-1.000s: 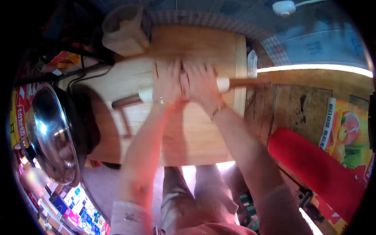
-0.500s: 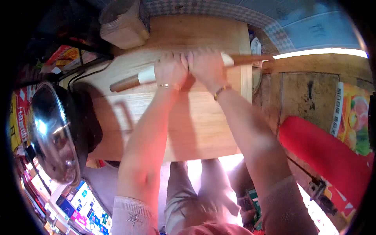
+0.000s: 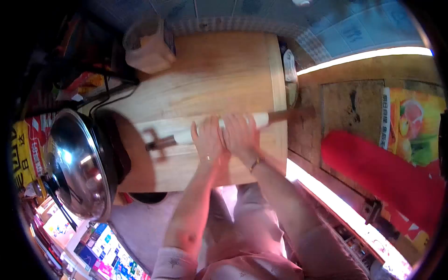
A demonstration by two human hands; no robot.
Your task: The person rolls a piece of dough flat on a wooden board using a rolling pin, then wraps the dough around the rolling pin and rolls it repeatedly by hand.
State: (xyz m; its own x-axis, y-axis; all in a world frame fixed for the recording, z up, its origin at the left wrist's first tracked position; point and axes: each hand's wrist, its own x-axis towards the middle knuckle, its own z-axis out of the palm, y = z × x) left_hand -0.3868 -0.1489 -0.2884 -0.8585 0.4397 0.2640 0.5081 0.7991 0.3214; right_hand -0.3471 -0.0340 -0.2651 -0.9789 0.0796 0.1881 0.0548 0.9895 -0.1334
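White barrel, brown ends: that's the rolling pin (image 3: 261, 119) lying crosswise under both palms. Left hand (image 3: 208, 140) and right hand (image 3: 239, 136) are side by side on the middle of it, palms down, fingers stretched out flat over the top and not curled round it, so I'd call both hands open. Thumbs are close together in the middle, probably so the push stays centred and neither end tips up. Nobody's holding the handles: the left handle (image 3: 161, 142) sticks out past the left hand, the right handle (image 3: 291, 114) pokes out past the right one, over the edge of the worktop (image 3: 224, 70). My guess is that palms on the barrel put the weight straight down. Can't tell if the white bit is the pin's own barrel or something wrapped round it, the view's too blurry.

Off to the left of the left hand is a dark pan (image 3: 120, 149) with a shiny lid (image 3: 77, 163), likely parked out there so the left handle has room. Beyond the left hand, at the far left corner, sits a pale container (image 3: 149, 56), well apart from the fingers, maybe for the same reason. Over past the right hand: a red roll (image 3: 373, 170), off the worktop.
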